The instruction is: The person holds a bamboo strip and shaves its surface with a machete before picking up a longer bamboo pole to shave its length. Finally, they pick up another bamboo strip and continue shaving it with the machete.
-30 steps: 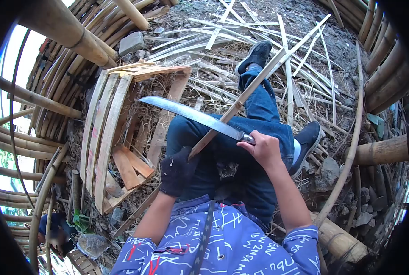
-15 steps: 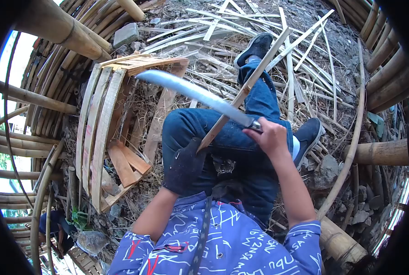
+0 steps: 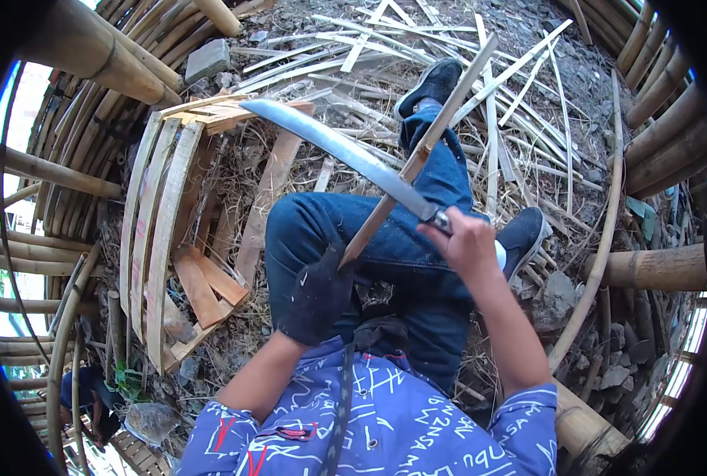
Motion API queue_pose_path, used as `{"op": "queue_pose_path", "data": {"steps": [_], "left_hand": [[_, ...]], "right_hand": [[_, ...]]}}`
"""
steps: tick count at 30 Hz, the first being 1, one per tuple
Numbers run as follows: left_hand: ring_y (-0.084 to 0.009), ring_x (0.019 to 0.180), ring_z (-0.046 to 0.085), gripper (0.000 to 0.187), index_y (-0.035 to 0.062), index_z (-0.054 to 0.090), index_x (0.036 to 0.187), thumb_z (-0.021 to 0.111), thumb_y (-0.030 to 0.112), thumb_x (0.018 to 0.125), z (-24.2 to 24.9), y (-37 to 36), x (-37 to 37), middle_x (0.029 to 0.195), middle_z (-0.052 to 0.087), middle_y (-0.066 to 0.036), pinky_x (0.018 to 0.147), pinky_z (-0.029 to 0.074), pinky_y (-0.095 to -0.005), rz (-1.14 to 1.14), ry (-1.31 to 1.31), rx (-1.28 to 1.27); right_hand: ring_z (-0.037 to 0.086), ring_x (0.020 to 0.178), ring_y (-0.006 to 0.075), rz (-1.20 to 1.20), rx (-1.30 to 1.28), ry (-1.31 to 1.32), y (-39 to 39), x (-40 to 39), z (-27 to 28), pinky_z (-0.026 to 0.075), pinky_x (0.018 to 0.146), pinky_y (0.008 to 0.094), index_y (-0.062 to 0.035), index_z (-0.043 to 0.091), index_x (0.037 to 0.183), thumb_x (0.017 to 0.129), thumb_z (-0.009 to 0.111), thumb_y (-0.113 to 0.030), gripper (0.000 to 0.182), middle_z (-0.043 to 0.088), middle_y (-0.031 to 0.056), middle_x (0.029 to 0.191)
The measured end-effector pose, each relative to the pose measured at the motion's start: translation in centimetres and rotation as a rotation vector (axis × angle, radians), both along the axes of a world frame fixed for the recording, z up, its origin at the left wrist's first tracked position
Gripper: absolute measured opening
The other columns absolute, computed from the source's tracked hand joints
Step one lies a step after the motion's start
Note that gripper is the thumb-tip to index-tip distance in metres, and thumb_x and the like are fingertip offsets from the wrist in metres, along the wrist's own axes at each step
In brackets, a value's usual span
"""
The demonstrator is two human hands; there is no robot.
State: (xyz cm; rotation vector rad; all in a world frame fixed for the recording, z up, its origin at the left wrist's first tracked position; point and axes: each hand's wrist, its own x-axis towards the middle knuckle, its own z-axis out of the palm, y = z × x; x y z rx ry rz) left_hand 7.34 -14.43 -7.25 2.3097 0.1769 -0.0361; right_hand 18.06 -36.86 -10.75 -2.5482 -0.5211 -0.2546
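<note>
My left hand (image 3: 318,295), in a dark glove, is closed round the lower end of a long bamboo strip (image 3: 417,163). The strip slants up and to the right over my bent leg. My right hand (image 3: 463,240) is bare and wraps round the handle of a large knife (image 3: 345,155). Its long curved blade points to the upper left and crosses the strip near the handle. Whether blade and strip touch I cannot tell.
A slatted wooden crate (image 3: 163,230) lies at the left with short boards in it. Thin bamboo strips (image 3: 369,47) litter the ground ahead. Bamboo poles (image 3: 651,266) stand around, with a grey block (image 3: 208,59) and stones (image 3: 559,301). Another person (image 3: 91,397) bends at the lower left.
The whole view has shifted slightly, with the crate and legs now a little further left. Both hands keep their holds, and the knife blade has turned slightly against the strip.
</note>
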Motion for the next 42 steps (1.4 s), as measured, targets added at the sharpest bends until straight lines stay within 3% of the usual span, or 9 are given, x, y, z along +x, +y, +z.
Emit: {"op": "queue_pose_path", "data": {"steps": [12, 16, 22, 24, 27, 30, 33, 38, 42], "left_hand": [[-0.0426, 0.066, 0.061, 0.017, 0.0017, 0.052, 0.098, 0.060, 0.010, 0.086, 0.9, -0.4, -0.4, 0.069, 0.059, -0.022, 0.051, 0.045, -0.0490, -0.092, -0.099, 0.005], [-0.0418, 0.065, 0.061, 0.017, 0.0023, 0.054, 0.096, 0.062, 0.011, 0.085, 2.6, -0.6, 0.0, 0.068, 0.059, -0.022, 0.051, 0.045, -0.0488, -0.129, -0.033, 0.099], [-0.0435, 0.063, 0.060, 0.013, 0.0040, 0.054, 0.093, 0.062, 0.012, 0.086, 0.9, -1.0, -1.3, 0.065, 0.059, -0.022, 0.049, 0.042, -0.0460, -0.068, -0.057, 0.007], [-0.0432, 0.063, 0.060, 0.014, 0.0042, 0.054, 0.094, 0.062, 0.012, 0.086, 2.0, -0.5, -1.1, 0.064, 0.058, -0.022, 0.050, 0.043, -0.0477, -0.082, -0.025, -0.001], [-0.0434, 0.063, 0.060, 0.015, 0.0045, 0.053, 0.096, 0.061, 0.013, 0.086, 2.0, -0.7, -0.8, 0.063, 0.057, -0.023, 0.050, 0.043, -0.0498, -0.075, 0.003, 0.017], [-0.0442, 0.064, 0.059, 0.013, 0.0044, 0.052, 0.096, 0.060, 0.012, 0.087, 1.6, -1.2, -0.5, 0.063, 0.057, -0.023, 0.050, 0.043, -0.0503, -0.102, -0.013, 0.041], [-0.0440, 0.065, 0.060, 0.012, 0.0048, 0.053, 0.095, 0.061, 0.011, 0.087, 2.3, -1.4, -0.2, 0.065, 0.058, -0.024, 0.051, 0.043, -0.0493, -0.114, -0.053, 0.027], [-0.0428, 0.066, 0.061, 0.012, 0.0059, 0.055, 0.096, 0.061, 0.010, 0.086, 2.7, -1.0, -1.1, 0.067, 0.059, -0.023, 0.051, 0.043, -0.0471, -0.081, -0.021, 0.035], [-0.0410, 0.065, 0.062, 0.011, 0.0062, 0.056, 0.096, 0.061, 0.008, 0.086, 2.0, -1.4, -1.0, 0.066, 0.059, -0.021, 0.051, 0.044, -0.0453, -0.129, -0.084, 0.081]], "right_hand": [[0.059, 0.047, 0.0276, 0.118, -0.007, -0.079, -1.0, -1.5, 2.1, 0.045, 0.045, 0.0385, -0.0079, 0.051, 0.065, 0.073, 0.069, -0.059, 0.054, 0.054, 0.0081, 0.052], [0.058, 0.047, 0.0287, -0.014, -0.096, -0.051, -3.2, 0.7, 1.0, 0.046, 0.045, 0.0378, -0.0078, 0.051, 0.066, 0.070, 0.072, -0.058, 0.054, 0.054, 0.0093, 0.051], [0.061, 0.051, 0.0315, 0.100, -0.034, -0.077, -3.2, -0.6, 2.3, 0.047, 0.047, 0.0389, -0.0065, 0.053, 0.067, 0.072, 0.070, -0.058, 0.054, 0.058, 0.0112, 0.054], [0.061, 0.055, 0.0350, -0.125, -0.128, -0.009, -5.4, 1.4, 1.0, 0.047, 0.050, 0.0418, -0.0058, 0.056, 0.070, 0.076, 0.067, -0.058, 0.053, 0.058, 0.0137, 0.055], [0.061, 0.055, 0.0358, -0.279, 0.000, 0.056, -5.7, 2.6, 0.9, 0.047, 0.049, 0.0418, -0.0056, 0.056, 0.070, 0.077, 0.067, -0.057, 0.053, 0.058, 0.0151, 0.055], [0.061, 0.057, 0.0371, -0.169, 0.152, 0.116, -4.1, -0.7, 1.4, 0.046, 0.050, 0.0429, -0.0053, 0.055, 0.069, 0.077, 0.067, -0.057, 0.054, 0.058, 0.0160, 0.056], [0.061, 0.056, 0.0357, 0.052, -0.021, 0.029, -3.4, -1.9, 2.0, 0.047, 0.050, 0.0420, -0.0057, 0.054, 0.067, 0.075, 0.067, -0.059, 0.055, 0.057, 0.0147, 0.055], [0.062, 0.054, 0.0344, -0.148, -0.043, 0.099, -5.5, 1.1, 0.5, 0.047, 0.050, 0.0419, -0.0051, 0.054, 0.066, 0.078, 0.063, -0.061, 0.058, 0.057, 0.0136, 0.054], [0.062, 0.055, 0.0351, -0.193, 0.211, 0.213, -3.8, -0.7, 2.3, 0.047, 0.049, 0.0424, -0.0048, 0.054, 0.065, 0.080, 0.063, -0.060, 0.058, 0.056, 0.0154, 0.054]]}}
